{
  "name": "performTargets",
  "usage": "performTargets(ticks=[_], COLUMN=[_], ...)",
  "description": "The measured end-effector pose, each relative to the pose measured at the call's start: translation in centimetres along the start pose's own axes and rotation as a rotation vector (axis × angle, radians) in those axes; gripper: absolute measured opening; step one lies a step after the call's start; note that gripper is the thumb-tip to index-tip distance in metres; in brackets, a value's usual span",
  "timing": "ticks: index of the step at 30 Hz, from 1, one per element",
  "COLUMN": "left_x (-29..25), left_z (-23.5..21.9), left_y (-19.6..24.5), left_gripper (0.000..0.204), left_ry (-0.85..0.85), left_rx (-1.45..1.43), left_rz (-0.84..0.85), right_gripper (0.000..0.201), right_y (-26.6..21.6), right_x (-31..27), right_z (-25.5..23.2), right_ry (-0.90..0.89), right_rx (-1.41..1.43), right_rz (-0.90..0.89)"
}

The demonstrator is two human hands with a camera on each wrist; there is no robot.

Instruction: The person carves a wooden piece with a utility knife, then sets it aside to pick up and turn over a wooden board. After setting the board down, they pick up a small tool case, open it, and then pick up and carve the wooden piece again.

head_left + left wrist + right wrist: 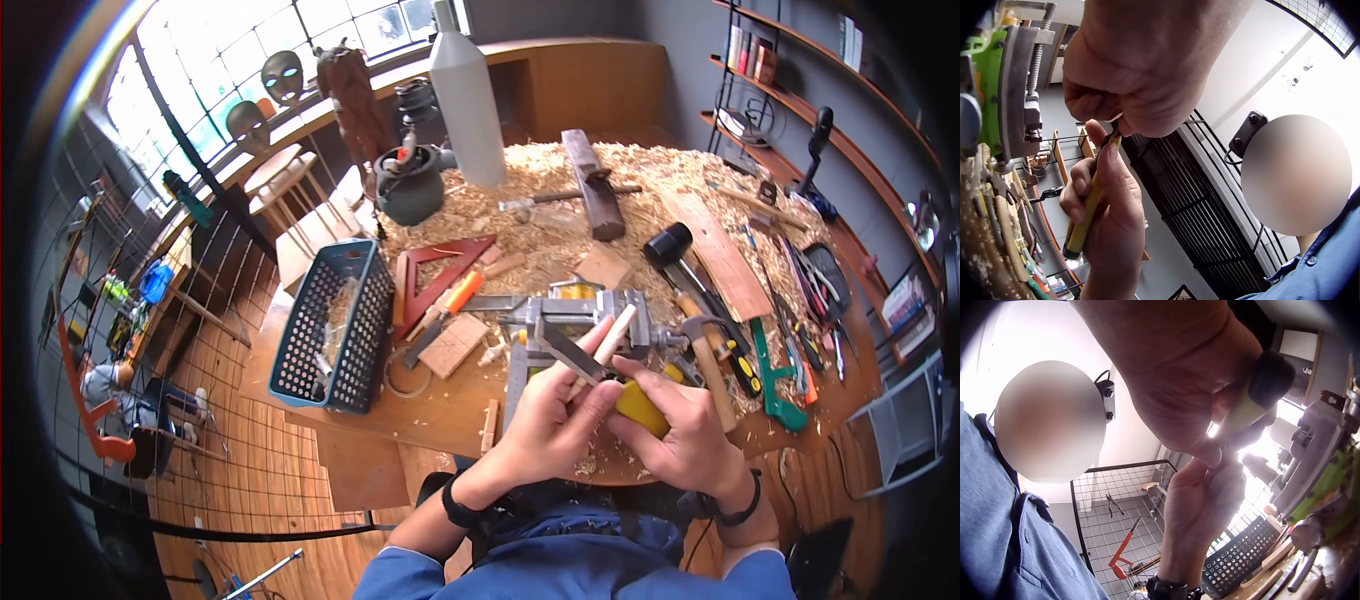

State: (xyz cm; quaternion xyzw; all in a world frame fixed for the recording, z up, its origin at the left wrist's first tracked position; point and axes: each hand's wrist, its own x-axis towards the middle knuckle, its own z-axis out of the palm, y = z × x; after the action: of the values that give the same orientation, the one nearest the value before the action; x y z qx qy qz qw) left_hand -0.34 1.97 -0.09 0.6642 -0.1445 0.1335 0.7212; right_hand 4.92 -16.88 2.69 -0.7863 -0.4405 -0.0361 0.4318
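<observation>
In the head view my left hand [553, 428] grips a thin pale wooden stick [616, 334] that points up and away from me. My right hand [692, 428] holds a chisel [640, 407] by its yellow handle. The flat metal blade [568, 350] crosses beside the stick, over the left fingers. Both thumbs come close together at the handle's front end. From the left wrist, the right hand [1116, 206] shows curled round the yellow handle with its dark butt. In the right wrist view the stick is hidden behind the hands.
Just beyond the hands stands a metal vise [560, 312]. Right of it lie a claw hammer [712, 360], a black-headed mallet [668, 244] and a green-handled saw [772, 380]. A teal basket [335, 335], red triangle [440, 280] and wood block [453, 345] sit left. Shavings [540, 240] cover the bench.
</observation>
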Motion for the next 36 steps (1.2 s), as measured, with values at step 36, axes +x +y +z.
performTargets(ticks=[36], left_x=[0.8], left_z=[0.0], left_y=[-1.1], left_gripper=[0.064], left_ry=[-0.024], left_rx=[0.17], left_rz=[-0.052], right_gripper=[0.06], right_y=[0.9], right_x=[-0.3], right_z=[-0.3], right_ry=[0.053], right_rx=[0.026], right_rz=[0.033])
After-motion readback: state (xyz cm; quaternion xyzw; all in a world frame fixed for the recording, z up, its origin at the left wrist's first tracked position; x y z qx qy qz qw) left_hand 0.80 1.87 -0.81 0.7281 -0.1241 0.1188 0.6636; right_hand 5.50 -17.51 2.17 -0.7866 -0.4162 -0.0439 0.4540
